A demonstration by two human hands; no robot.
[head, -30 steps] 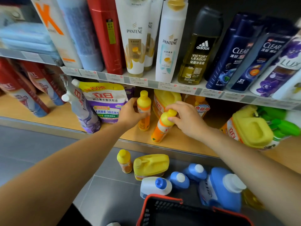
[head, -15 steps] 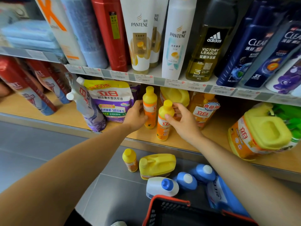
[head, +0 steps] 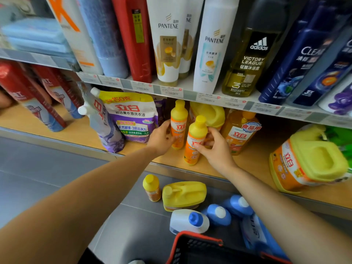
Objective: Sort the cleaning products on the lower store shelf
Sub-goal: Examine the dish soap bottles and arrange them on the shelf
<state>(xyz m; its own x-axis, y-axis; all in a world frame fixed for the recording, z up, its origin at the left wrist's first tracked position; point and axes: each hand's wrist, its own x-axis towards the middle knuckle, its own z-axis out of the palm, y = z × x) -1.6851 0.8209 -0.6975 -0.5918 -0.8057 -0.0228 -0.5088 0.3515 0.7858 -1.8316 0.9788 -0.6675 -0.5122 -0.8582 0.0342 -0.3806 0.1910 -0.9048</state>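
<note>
Left hand (head: 162, 139) grips rear yellow-capped orange plastic bottle (head: 178, 119); right hand (head: 216, 149), just beside, grips matching front bottle (head: 196, 138); wooden shelf (head: 255, 164) beneath.

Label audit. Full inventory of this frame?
rear soap bottle: 1, orange, lower shelf
front soap bottle: 1, orange, lower shelf
pouches: 2, purple-white, lower shelf left
packs: several, red, lower shelf left
shelf jugs: 2, yellow, lower shelf
pump bottle: 1, orange, lower shelf
spray bottles: green, lower shelf far right
shampoo bottles: 3, white, upper shelf
shower gel: 1, yellow, upper shelf
tall bottles: 2, dark blue, upper shelf
floor jug: 1, yellow, floor
detergent bottles: 3, blue, floor
white bottle: 1, blue cap, floor
small bottle: 1, orange, floor
basket: 1, black, bottom edge
left hand: grips rear soap bottle
right hand: grips front soap bottle
</note>
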